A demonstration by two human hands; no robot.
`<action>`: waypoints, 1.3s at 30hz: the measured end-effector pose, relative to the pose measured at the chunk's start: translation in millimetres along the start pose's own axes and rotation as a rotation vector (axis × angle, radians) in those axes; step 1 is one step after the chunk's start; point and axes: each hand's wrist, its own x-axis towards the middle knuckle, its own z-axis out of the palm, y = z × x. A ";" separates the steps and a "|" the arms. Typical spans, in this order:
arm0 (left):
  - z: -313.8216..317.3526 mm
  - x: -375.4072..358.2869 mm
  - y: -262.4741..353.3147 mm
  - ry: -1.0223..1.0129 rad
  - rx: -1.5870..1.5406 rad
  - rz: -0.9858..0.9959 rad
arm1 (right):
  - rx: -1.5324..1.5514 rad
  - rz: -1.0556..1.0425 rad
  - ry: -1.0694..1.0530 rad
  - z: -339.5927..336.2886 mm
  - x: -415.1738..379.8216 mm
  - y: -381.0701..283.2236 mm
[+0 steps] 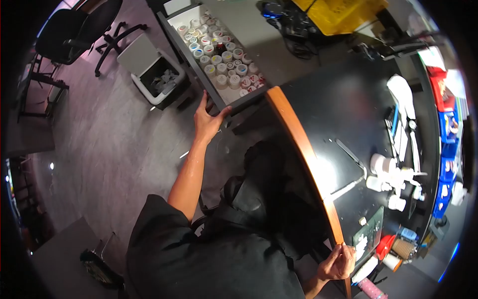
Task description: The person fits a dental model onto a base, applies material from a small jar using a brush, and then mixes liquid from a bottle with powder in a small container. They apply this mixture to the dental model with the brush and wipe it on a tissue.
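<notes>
My left hand is at the near corner of a pulled-out drawer, thumb and forefinger spread apart and touching its edge. Rows of small jars with white lids fill most of the drawer, with one dark bottle among them. At the wooden edge of the black worktop, my right hand is closed in a pinch. Whatever it may hold is too small to make out. Just beyond it lies a glass plate with white material on it.
White bottles, a bent metal arm and a red object are on the worktop. Blue bins line the far right. A lidded bin and a black chair stand on the floor at left.
</notes>
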 end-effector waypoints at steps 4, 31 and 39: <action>-34.1 -10.3 -8.8 -0.073 -0.277 -0.019 | -0.020 0.090 0.066 29.4 -6.4 14.8; 2.9 132.7 -37.9 -0.802 1.324 0.874 | -0.188 0.127 0.267 65.2 33.7 -9.6; -20.1 154.3 -6.4 -0.795 1.004 0.723 | 0.056 0.076 0.184 43.7 32.0 -4.1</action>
